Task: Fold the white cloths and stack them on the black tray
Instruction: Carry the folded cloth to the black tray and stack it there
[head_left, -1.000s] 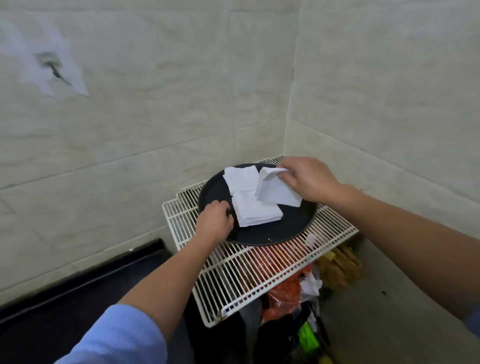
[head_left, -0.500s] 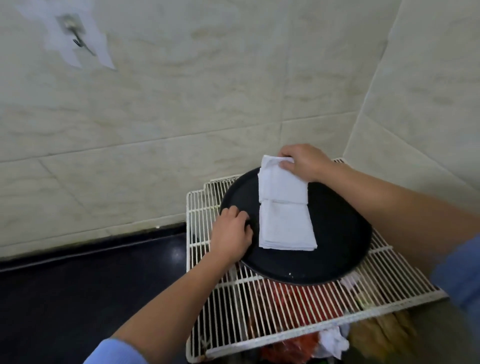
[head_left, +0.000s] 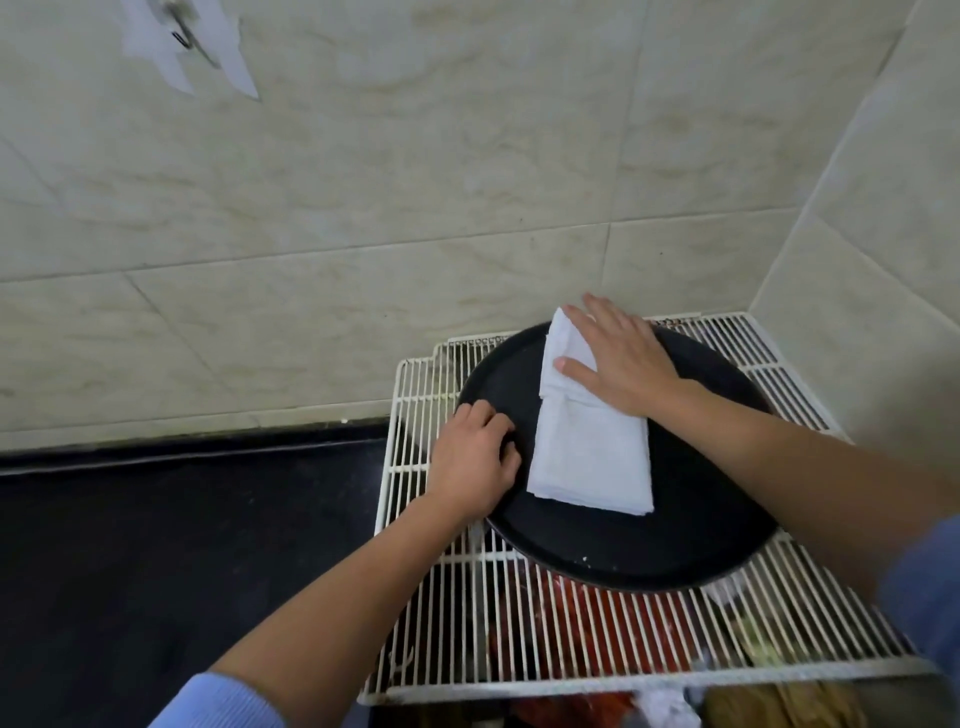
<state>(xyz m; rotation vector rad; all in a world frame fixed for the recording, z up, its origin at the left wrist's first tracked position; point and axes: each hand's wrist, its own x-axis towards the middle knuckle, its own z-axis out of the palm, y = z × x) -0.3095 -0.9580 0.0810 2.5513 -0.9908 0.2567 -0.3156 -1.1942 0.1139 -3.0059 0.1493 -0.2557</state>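
The right hand (head_left: 621, 358) lies flat, palm down, fingers straight and slightly spread, pressing on the far cloth (head_left: 563, 345). Its thumb points left across the cloth and the fingertips reach toward the wall (head_left: 363, 208). The forearm comes in from the lower right, crossing the right side of the tray (head_left: 649, 545).

The left hand (head_left: 475, 462) is at the tray's left rim with its fingers curled over the edge, gripping it, knuckles up. Its forearm rises from the bottom of the view, out of a light blue sleeve (head_left: 218, 701).

The far cloth is white and folded, on the far part of the tray, its far corner reaching past the rim. Just nearer lies a stack (head_left: 592, 457) of folded white cloths, neat and squared, touching the far cloth where the two meet under the heel of the right hand. The stack sits a little left of the tray's centre, just beside the left hand.

The tray is round and black and rests on a white wire rack (head_left: 571, 623) set into a corner of the tiled wall. Red things (head_left: 613, 618) show through the wires below, too blurred to name. Left of the rack is a dark surface (head_left: 156, 545).
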